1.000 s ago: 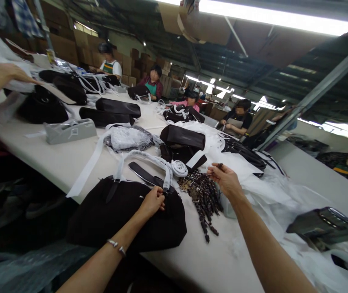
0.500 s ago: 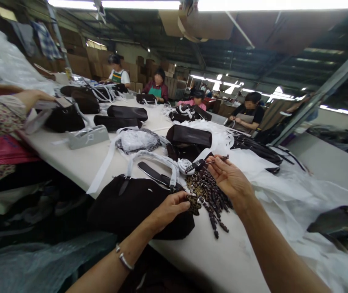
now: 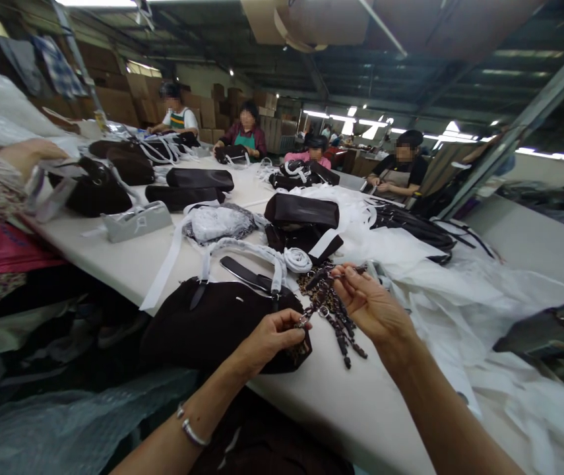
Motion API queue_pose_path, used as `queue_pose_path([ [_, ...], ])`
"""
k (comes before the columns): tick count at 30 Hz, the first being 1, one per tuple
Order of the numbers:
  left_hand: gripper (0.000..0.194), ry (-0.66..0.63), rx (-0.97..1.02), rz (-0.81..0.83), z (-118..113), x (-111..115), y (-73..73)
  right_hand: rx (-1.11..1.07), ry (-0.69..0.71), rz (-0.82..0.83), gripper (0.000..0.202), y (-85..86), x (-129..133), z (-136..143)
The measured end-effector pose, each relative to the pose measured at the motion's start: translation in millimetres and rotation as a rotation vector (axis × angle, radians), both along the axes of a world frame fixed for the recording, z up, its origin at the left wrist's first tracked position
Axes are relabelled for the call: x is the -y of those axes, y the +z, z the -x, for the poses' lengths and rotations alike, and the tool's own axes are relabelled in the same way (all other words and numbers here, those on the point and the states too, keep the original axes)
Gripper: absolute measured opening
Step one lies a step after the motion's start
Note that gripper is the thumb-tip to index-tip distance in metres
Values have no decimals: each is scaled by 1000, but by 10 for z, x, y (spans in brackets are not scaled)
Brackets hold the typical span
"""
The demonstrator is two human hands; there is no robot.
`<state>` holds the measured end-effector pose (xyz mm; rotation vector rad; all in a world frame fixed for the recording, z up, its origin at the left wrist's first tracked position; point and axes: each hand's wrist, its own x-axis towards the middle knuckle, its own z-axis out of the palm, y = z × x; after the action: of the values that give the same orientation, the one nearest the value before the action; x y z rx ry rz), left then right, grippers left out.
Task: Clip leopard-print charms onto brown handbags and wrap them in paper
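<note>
My left hand [image 3: 274, 340] pinches the metal fitting of a dark bag charm, and a leopard-print piece [image 3: 301, 353] hangs below its fingers. My right hand [image 3: 373, 307] is closed on a dark knotted strap [image 3: 321, 277] whose tip sticks out past the fingers. Whether both hands hold one charm I cannot tell. Under and between them lies a pile of similar charms [image 3: 344, 336] with metal rings and leopard-print parts. A dark brown handbag [image 3: 222, 323] lies beside my left hand, its handles [image 3: 247, 247] wrapped in white.
A roll of white strip [image 3: 297, 260] lies behind the charms. Farther back are stacked dark bags [image 3: 301, 211], a plastic-wrapped bundle [image 3: 219, 224] and a grey box-shaped piece [image 3: 138, 221]. White sheets [image 3: 440, 290] cover the right side. Co-workers sit around the table; another person's arm [image 3: 29, 158] reaches in from the left.
My left fingers have shifted from the leopard-print piece to the metal fitting, and that piece now hangs lower. My right hand still grips its strap. The view has shifted slightly.
</note>
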<state>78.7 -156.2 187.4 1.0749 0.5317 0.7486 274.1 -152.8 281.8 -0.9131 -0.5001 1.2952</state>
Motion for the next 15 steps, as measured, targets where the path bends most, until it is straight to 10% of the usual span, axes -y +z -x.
queue_pose_path([
  [15, 21, 21, -108, -162, 243, 220, 256, 529, 81, 18, 36, -330, 296, -182],
])
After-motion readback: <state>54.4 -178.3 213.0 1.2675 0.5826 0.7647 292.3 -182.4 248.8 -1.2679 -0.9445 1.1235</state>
